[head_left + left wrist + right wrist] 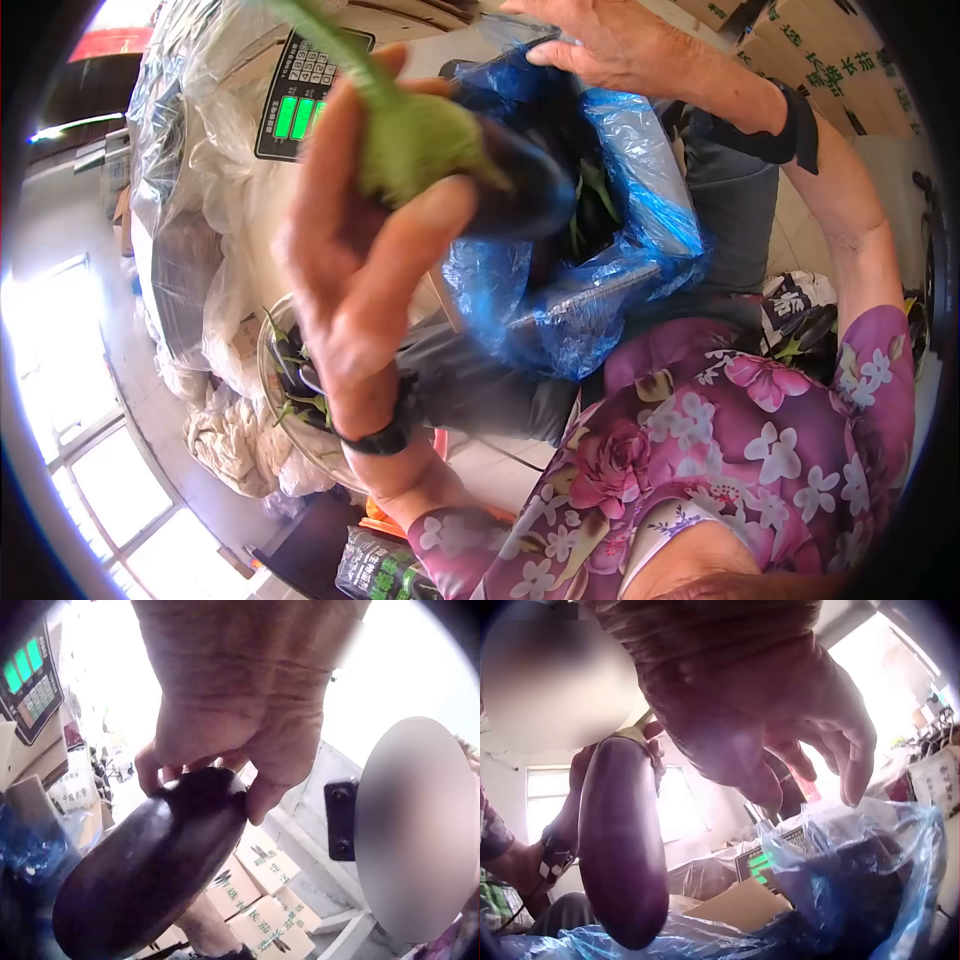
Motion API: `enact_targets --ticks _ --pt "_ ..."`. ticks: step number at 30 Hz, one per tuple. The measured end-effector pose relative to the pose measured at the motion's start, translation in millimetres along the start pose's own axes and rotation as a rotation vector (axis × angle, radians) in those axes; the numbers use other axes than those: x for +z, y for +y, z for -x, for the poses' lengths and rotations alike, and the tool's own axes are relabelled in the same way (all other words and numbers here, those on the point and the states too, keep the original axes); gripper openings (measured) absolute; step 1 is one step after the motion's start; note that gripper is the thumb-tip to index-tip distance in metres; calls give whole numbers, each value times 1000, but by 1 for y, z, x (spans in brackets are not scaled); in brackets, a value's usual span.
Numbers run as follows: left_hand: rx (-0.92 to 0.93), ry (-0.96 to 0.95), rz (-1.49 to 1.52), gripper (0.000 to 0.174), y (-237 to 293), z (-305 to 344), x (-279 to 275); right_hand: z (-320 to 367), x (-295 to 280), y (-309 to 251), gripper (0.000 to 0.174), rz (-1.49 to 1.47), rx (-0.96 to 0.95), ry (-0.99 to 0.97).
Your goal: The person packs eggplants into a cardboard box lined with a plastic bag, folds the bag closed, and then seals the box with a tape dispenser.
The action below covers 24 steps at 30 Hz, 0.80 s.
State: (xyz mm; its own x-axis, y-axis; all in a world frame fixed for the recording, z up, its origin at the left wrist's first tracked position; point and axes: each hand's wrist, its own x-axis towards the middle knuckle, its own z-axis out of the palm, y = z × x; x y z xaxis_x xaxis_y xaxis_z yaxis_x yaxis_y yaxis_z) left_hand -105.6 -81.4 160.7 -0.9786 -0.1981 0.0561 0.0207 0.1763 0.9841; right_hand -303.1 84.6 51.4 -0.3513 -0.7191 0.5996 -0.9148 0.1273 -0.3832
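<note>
In the head view my left hand (345, 290) holds a dark purple eggplant (520, 185) by its green cap end, fingers and thumb around it. Motion blurs both. The left wrist view shows the same eggplant (150, 870) angled downward from the fingertips, and in the right wrist view it hangs over the blue plastic. Below and beyond it, a blue plastic bag (650, 160) lines a container with dark eggplants (600, 205) inside. My right hand (640, 50) is over the bag's far edge; in the right wrist view its fingers (859, 761) hang loosely curved just above the plastic.
A digital scale display (300, 95) with lit green digits stands beyond the left hand. Clear plastic sheeting (165, 200) covers things at the left. More eggplants (305, 375) lie in a round container by the left forearm. Printed cartons (850, 60) are stacked at the far right.
</note>
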Motion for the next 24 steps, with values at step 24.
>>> enact_targets --ticks 24 --pt "-184 -44 39 63 -74 9 -1 12 114 14 34 130 423 -1094"
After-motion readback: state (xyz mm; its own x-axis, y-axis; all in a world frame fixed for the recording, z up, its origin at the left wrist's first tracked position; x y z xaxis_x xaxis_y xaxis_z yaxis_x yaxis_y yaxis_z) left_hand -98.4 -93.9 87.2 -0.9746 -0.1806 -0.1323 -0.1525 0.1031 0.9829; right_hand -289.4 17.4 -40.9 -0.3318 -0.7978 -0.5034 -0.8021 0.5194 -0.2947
